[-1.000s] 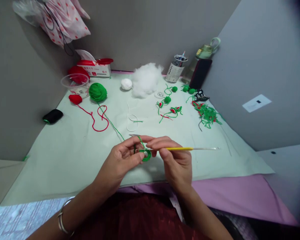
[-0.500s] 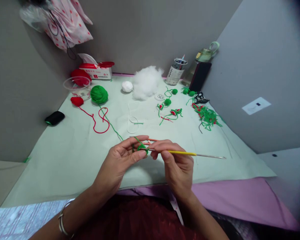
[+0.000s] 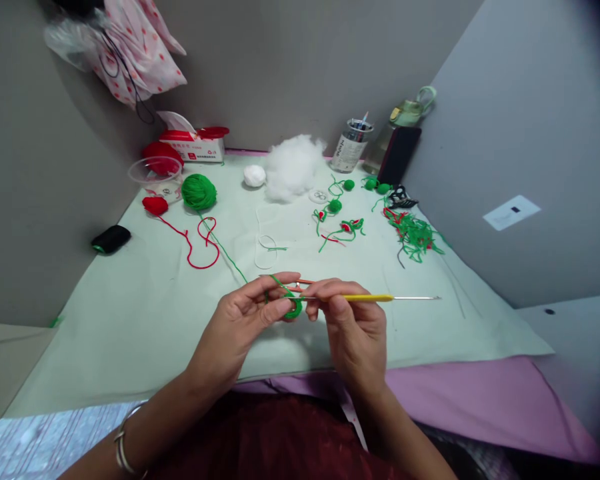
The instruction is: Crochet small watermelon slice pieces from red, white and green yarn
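Observation:
Between thumb and fingers, my left hand [image 3: 245, 313] pinches a small round piece of green crochet [image 3: 294, 309]. Green yarn runs over its raised forefinger and back to a green yarn ball [image 3: 199, 192]. My right hand [image 3: 355, 327] grips a crochet hook with a yellow handle [image 3: 367, 298], its far metal end pointing right. The working tip meets the green piece near my left thumb; the exact stitch is too small to make out. Behind the fingers shows an orange-handled tool [image 3: 300, 287], partly hidden, whose kind and support I cannot tell.
White stuffing [image 3: 294, 167] and a white yarn ball [image 3: 254, 176] lie at the back. Green and red yarn scraps [image 3: 414, 233] are heaped at right, near a phone [image 3: 401, 155] and a pen jar [image 3: 350, 148]. A red yarn ball [image 3: 155, 205] sits left.
The hook has swung from a slight downward slope to nearly level. More of the green crochet piece shows below my left thumb. Both hands stay in about the same place.

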`<state>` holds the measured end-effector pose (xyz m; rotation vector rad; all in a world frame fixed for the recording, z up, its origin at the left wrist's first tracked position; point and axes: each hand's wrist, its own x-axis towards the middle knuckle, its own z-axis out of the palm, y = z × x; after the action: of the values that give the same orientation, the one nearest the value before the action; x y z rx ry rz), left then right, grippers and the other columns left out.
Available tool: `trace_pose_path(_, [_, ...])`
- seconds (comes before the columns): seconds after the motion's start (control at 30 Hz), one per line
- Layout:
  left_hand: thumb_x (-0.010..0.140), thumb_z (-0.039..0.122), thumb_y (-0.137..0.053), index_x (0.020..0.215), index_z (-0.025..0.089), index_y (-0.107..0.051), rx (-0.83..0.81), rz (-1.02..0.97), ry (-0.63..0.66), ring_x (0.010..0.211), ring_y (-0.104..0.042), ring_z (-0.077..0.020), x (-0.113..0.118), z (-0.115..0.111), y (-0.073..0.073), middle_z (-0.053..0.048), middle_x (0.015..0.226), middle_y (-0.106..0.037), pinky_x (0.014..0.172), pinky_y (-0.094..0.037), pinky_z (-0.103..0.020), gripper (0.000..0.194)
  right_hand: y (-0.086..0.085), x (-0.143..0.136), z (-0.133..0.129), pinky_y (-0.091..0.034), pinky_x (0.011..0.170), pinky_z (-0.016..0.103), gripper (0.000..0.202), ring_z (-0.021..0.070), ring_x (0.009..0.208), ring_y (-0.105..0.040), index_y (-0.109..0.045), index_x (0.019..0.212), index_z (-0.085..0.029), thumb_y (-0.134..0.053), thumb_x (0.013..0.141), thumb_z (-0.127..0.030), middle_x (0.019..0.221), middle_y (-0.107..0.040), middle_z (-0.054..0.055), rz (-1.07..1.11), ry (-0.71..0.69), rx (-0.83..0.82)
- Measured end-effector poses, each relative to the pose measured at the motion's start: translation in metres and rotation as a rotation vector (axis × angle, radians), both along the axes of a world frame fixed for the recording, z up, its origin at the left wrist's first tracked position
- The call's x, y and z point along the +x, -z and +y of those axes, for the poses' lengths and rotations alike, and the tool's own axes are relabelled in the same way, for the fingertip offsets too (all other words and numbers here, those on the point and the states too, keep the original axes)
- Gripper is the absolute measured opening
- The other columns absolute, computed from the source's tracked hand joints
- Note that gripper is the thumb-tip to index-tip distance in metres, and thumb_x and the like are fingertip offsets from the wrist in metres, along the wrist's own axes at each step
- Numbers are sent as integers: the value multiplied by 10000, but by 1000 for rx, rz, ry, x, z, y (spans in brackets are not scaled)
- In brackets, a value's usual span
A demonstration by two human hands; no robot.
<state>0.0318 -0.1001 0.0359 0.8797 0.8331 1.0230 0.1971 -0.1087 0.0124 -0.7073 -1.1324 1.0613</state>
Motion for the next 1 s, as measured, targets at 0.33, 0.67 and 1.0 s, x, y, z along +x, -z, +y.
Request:
trace_pose_path(0.33, [900,281,-798,1107,329,-827,28,-4,20,1075,-709,-160,0,2,3,11,1099,-815,972,-509,-251,214,1,1,1,-532,712,275,183,130,779,-659,-784,1019,-268,-603,1041,-263,956,-748,19,45,-45,-26])
trace_pose_path(0.67, [773,235,-905,1221,310,-785,-54,-55,-17,984,-705,-158,6,-1,3,3,979,-786,940,-529,-263,470,5,-4,3,-557,855,312,104,177,974,-700,-812,999,-278,-727,959,-236,954,-777,19,-98,48,71])
trace_pose_path(1.0, [821,277,-858,1057,294,-849,-19,-14,-74,829,-651,-134,5,-1,4,13,838,-755,847,-491,-241,237,-2,-2,3,-508,571,230,93,105,602,-597,-789,894,-246,-772,917,-334,791,-728,1,131,-75,-162])
